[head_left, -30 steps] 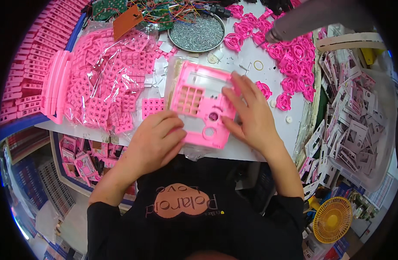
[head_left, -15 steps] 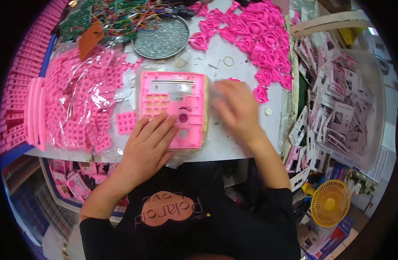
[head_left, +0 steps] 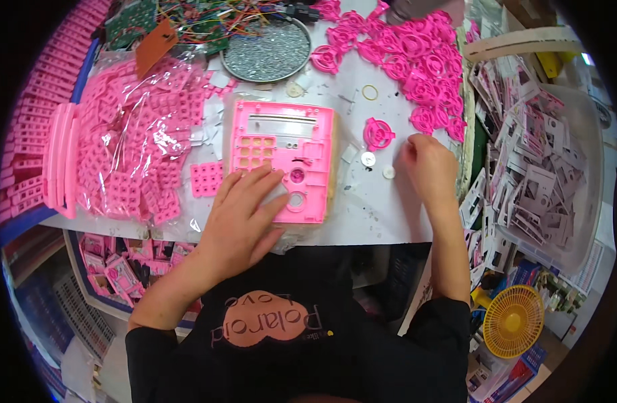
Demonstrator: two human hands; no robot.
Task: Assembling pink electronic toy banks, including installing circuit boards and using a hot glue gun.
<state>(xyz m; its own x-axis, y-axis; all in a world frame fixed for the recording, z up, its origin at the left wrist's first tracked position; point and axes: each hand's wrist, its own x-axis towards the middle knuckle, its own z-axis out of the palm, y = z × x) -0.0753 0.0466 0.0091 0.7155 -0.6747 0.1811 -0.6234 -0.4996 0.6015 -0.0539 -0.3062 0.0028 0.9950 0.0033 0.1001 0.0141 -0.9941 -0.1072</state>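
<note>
A pink plastic housing (head_left: 318, 161), with a window slot, a grid of square holes and round openings, lies on a pad on the table. My left hand (head_left: 245, 208) rests on its lower left part, fingers stretched out. To the right of the housing, my right hand (head_left: 431, 168) is closed at the table top, fingertips curled in; whatever they hold is hidden. Beside it are a pink ring-shaped part (head_left: 379, 134), a white disc (head_left: 368, 159) and a smaller white disc (head_left: 388, 172). A pink keypad piece (head_left: 206, 179) sits left of the housing.
A clear bag of pink keypads (head_left: 137, 141) fills the left side. At the back stand a round tray of small metal pieces (head_left: 268, 50) and wired circuit boards (head_left: 130, 23). Pink ring parts (head_left: 416, 54) are heaped back right, near a clear bin (head_left: 577, 201) of flat panels.
My right hand has moved right, away from the housing, uncovering the pink ring part and two white discs. It now covers where another white disc lay. My left hand stays on the housing.
</note>
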